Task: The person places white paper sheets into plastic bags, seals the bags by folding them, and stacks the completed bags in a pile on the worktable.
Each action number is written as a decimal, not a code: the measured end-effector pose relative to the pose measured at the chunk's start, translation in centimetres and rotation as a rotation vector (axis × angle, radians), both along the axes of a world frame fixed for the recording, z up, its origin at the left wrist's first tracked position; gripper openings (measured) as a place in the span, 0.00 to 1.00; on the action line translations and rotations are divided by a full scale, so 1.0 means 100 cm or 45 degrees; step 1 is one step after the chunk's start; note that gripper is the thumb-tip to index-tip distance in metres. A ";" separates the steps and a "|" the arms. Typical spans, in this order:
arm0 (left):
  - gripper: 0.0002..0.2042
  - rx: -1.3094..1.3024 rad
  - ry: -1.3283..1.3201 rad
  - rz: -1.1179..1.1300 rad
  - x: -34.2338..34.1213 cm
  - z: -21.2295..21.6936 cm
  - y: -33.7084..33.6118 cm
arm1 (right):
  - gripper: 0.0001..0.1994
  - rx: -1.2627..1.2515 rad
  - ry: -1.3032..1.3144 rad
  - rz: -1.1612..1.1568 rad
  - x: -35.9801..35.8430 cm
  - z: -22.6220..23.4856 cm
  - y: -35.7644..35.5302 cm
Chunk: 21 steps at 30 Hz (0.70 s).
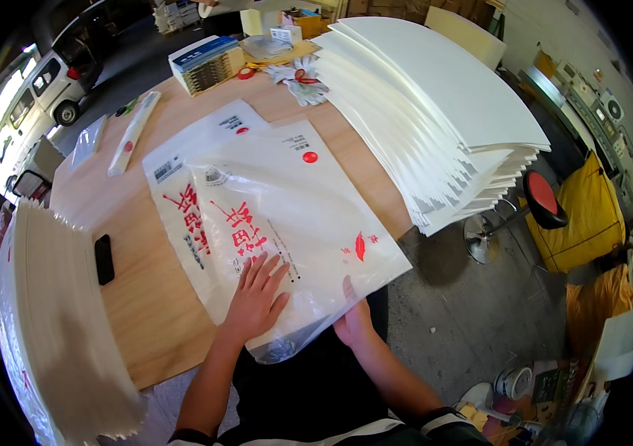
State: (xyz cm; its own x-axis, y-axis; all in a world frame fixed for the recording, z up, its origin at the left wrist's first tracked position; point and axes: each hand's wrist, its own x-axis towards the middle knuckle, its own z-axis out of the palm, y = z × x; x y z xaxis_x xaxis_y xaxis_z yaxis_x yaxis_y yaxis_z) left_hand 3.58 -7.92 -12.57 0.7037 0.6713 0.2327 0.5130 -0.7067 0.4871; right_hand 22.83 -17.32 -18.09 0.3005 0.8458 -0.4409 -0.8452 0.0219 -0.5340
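In front of me lies a clear plastic bag [316, 201] with white paper sheets in it, printed with red brush lettering, a red dot and a red feather. Its near corner juts past the table edge, with loose, crinkled plastic [283, 349] hanging there. My left hand [259, 297] rests flat on top, fingers spread. At the near edge my right hand [354, 321] grips the bag, one digit showing hazily through the plastic and the other fingers hidden beneath. A second printed bag of paper [168, 167] lies partly underneath, to the left.
A tall stack of white paper [435, 97] fills the table's right side; another stack [64, 312] stands at the left beside a black phone [104, 259]. Farther back are white gloves [300, 82], a box of booklets [205, 63] and red tape [247, 73]. A red-seated stool [544, 199] stands right.
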 end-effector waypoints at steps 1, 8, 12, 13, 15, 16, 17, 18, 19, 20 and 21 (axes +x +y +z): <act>0.24 0.050 0.052 0.037 0.000 -0.024 0.005 | 0.28 0.017 -0.044 -0.038 0.005 0.001 0.001; 0.27 0.145 0.278 0.103 0.009 -0.046 0.006 | 0.36 -0.024 -0.179 -0.440 0.074 -0.012 -0.037; 0.27 0.171 0.292 0.080 0.007 -0.043 0.000 | 0.42 -0.170 -0.621 -0.552 0.103 -0.021 -0.053; 0.28 0.180 0.293 0.060 0.007 -0.038 -0.001 | 0.42 -0.096 -0.810 -0.469 0.111 -0.023 -0.052; 0.28 0.085 0.192 -0.111 0.016 -0.006 -0.019 | 0.42 0.027 -1.378 -0.200 0.125 -0.014 -0.045; 0.28 0.026 0.149 -0.179 0.020 0.006 -0.033 | 0.41 0.089 -1.749 0.009 0.132 0.006 -0.034; 0.28 -0.026 0.203 -0.175 0.029 0.010 -0.044 | 0.41 0.165 -2.120 0.219 0.137 0.019 -0.024; 0.28 -0.080 0.258 -0.170 0.037 0.011 -0.055 | 0.39 0.129 -2.278 0.382 0.138 0.018 -0.018; 0.21 -0.031 0.297 -0.156 0.041 0.000 -0.061 | 0.38 0.097 -2.441 0.539 0.141 0.019 -0.010; 0.19 -0.113 0.226 -0.200 0.040 -0.008 -0.065 | 0.37 0.057 -2.603 0.697 0.143 0.021 -0.004; 0.17 -0.194 0.154 -0.244 0.039 -0.014 -0.068 | 0.28 0.082 -2.701 0.580 0.141 0.023 0.001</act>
